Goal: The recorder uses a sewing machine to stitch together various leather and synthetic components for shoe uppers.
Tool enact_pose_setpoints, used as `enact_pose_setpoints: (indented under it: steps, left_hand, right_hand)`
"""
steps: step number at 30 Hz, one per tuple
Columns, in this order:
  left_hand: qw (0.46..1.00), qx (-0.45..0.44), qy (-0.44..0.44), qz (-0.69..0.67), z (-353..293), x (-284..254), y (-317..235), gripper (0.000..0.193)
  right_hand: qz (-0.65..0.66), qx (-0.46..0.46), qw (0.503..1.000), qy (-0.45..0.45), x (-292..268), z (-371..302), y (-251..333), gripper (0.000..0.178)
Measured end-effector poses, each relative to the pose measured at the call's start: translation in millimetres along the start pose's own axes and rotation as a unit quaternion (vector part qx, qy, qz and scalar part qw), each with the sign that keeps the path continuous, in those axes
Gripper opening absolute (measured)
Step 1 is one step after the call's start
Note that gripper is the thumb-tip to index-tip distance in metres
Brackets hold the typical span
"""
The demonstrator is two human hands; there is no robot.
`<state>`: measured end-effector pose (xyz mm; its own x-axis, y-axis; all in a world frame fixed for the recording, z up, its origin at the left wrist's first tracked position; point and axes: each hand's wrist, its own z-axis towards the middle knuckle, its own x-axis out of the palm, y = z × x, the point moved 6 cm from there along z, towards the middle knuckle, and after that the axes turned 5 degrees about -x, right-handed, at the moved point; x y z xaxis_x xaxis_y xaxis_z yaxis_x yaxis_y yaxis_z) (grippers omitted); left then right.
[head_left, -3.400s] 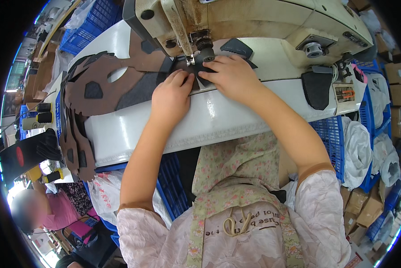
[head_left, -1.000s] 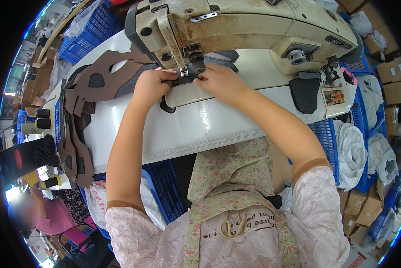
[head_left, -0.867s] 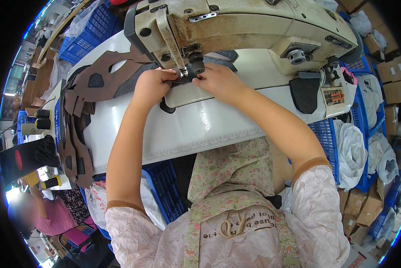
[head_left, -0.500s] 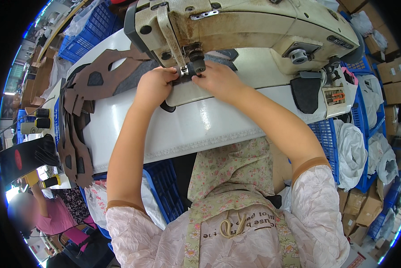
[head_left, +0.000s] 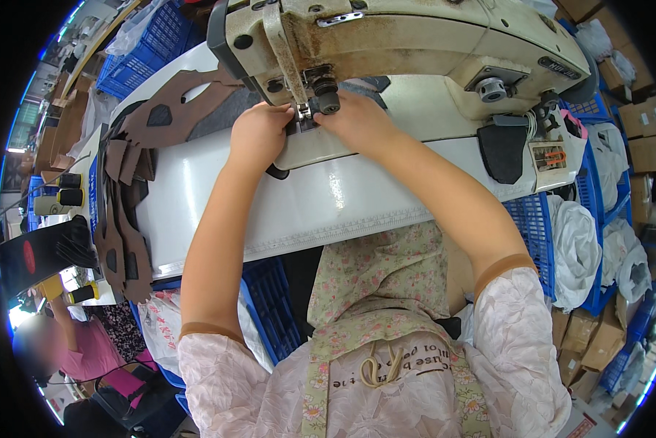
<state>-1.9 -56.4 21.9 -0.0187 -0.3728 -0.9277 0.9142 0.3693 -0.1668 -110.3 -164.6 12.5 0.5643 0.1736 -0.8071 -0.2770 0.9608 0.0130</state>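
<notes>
Both my hands are at the needle area of a cream, oil-stained sewing machine (head_left: pixel 401 55). My left hand (head_left: pixel 261 131) is closed just left of the presser foot (head_left: pixel 303 114), thumb and fingers pinched at the edge of dark, leather-like work. My right hand (head_left: pixel 358 123) lies just right of the foot, fingers bent over the work and partly hidden behind the machine head. Most of the piece under the foot is covered by my hands. A long brown cut piece (head_left: pixel 163 109) with holes and a dark grey underside trails from the left toward my left hand.
More brown cut pieces (head_left: pixel 127 248) hang over the table's left edge. A black patch (head_left: pixel 501 153) lies at the right of the white table (head_left: pixel 328 197). Thread spools (head_left: pixel 71 197) stand at far left. Blue crates (head_left: pixel 530 230) with white bags flank the table; another person sits at lower left.
The view has shifted slightly. My left hand sits a little closer to the presser foot, and my right thumb is tucked nearer the needle. The brown piece has moved only slightly.
</notes>
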Motion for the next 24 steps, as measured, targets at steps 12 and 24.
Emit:
enact_pose_setpoints:
  steps: [12, 24]
  left_hand:
    - [0.998, -0.058, 0.015, 0.002, 1.5, 10.0, 10.2, 0.029]
    - [0.999, -0.036, -0.032, 0.004, 0.4, 11.9, 9.6, 0.019]
  right_hand:
    - [0.003, 0.027, 0.999, -0.018, 3.5, 1.2, -4.8, 0.01]
    - [-0.007, 0.034, 0.999, -0.012, 9.7, -1.2, -6.3, 0.014]
